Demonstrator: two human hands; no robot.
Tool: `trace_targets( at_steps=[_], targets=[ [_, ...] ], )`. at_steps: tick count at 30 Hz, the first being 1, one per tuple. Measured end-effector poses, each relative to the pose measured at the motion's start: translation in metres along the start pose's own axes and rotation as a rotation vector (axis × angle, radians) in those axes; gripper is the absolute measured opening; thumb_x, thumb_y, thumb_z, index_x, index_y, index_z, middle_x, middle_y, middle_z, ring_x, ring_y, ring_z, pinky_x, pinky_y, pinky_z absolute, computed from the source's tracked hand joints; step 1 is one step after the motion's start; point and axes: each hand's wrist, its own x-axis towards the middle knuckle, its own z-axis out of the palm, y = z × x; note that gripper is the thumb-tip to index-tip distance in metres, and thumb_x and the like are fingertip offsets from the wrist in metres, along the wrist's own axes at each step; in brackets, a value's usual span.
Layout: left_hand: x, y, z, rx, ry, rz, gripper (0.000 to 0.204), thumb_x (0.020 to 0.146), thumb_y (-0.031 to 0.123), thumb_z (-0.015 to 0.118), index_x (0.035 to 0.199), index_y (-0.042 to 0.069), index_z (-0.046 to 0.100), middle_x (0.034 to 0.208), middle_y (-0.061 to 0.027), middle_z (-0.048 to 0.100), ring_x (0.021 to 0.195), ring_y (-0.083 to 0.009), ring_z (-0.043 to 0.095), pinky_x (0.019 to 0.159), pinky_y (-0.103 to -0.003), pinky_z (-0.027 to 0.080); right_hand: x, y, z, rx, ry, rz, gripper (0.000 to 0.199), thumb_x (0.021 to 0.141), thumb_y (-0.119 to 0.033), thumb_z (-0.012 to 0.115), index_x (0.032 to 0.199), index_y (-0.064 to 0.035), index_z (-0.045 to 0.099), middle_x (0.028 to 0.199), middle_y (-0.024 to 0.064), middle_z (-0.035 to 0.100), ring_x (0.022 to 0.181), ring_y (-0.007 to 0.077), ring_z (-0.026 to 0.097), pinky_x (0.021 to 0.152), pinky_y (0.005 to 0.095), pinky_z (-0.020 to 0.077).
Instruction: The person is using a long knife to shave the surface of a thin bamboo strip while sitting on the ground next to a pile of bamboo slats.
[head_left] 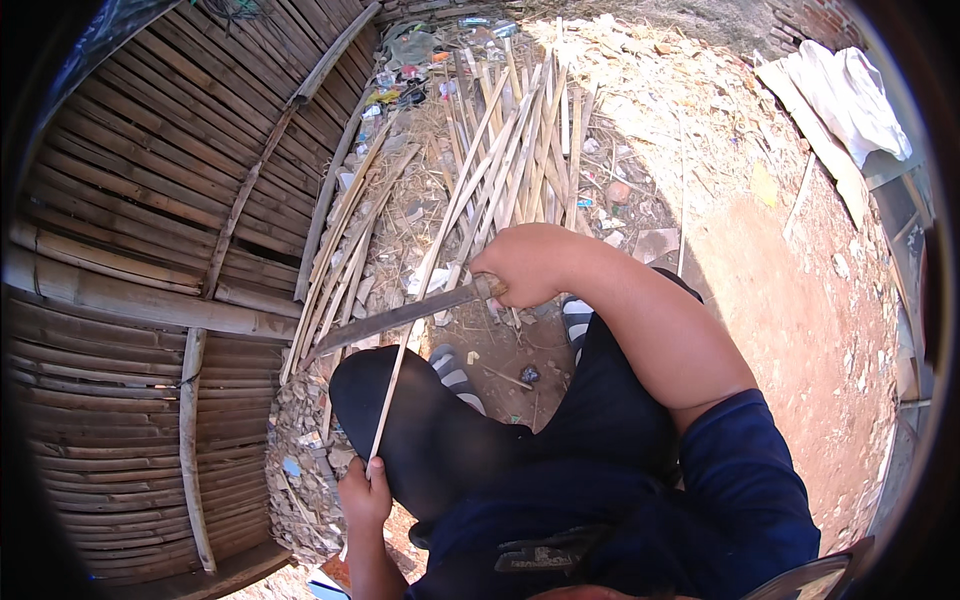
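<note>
Navy shirt [745,470] is nearest my camera. Littered ground [780,290] spreads beneath the long knife [400,318]; left of the knife I see a slatted bamboo wall [130,180], and beyond the knife a pile of pale strips [500,180]. My right grip [528,265] is closed on the knife's handle, blade pointing left. On the near side of the knife, my left grip [366,493] pinches a thin strip [389,400] that crosses the blade's line; whether they touch, I can't tell. Below the knife, the shirt bears a small patch [540,555], too blurred to read.
</note>
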Motion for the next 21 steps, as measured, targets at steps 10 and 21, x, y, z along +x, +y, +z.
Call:
trace_targets(
  at_steps=[10, 21],
  targets=[
    [-0.001, 0.004, -0.002, 0.15, 0.006, -0.026, 0.066, 0.098, 0.062, 0.046, 0.081, 0.0, 0.057, 0.067, -0.0279, 0.061, 0.07, -0.0513, 0.063, 0.062, -0.057, 0.046, 0.014, 0.095, -0.008, 0.231, 0.351, 0.291, 0.039, 0.079, -0.03, 0.079, 0.103, -0.003, 0.068, 0.091, 0.019, 0.07, 0.09, 0.0343, 0.068, 0.081, 0.0437, 0.051],
    [-0.008, -0.001, 0.002, 0.108, 0.025, -0.024, 0.065, 0.098, 0.061, 0.046, 0.081, 0.0, 0.057, 0.066, -0.0266, 0.061, 0.07, -0.0502, 0.064, 0.061, -0.056, 0.047, -0.018, -0.014, -0.002, -0.141, 0.072, -0.136, 0.03, 0.08, -0.033, 0.077, 0.101, -0.0127, 0.071, 0.089, 0.0136, 0.072, 0.089, 0.0392, 0.068, 0.077, 0.0482, 0.0532]
  ],
)
